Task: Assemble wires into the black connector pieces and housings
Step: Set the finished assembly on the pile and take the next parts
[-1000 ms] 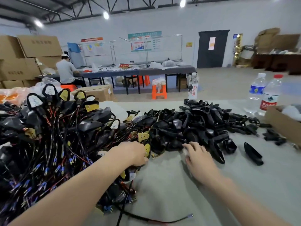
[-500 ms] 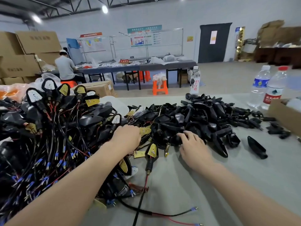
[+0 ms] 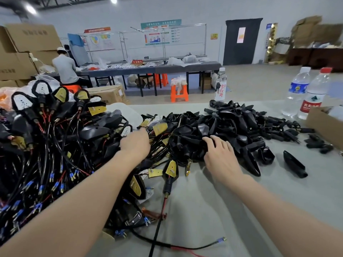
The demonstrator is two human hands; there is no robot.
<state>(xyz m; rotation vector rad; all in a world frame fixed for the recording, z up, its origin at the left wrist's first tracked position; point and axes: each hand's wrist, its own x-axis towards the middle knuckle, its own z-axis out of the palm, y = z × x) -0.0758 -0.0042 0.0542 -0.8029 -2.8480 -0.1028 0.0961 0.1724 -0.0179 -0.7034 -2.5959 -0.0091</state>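
Observation:
A tangled heap of wired pieces (image 3: 46,145), with black and red wires, blue terminals and gold boards, covers the left of the table. A pile of empty black housings (image 3: 232,123) fills the middle. My left hand (image 3: 135,143) reaches into the right edge of the wired heap, its fingertips hidden among the parts. My right hand (image 3: 219,154) rests with spread fingers on the near edge of the housing pile, fingertips touching a black housing (image 3: 196,138). One wired piece with a gold board (image 3: 171,169) lies on the table between my forearms.
The grey table (image 3: 222,210) holds a lone black housing (image 3: 295,166) at the right. Two water bottles (image 3: 297,91) and a cardboard box (image 3: 323,125) stand at the far right, with a small bottle (image 3: 220,86) behind the pile. A loose wire (image 3: 220,240) trails near the front.
Both hands have moved forward, deeper into their piles. A wired piece with a gold board and a red wire has come to lie on the table between my arms.

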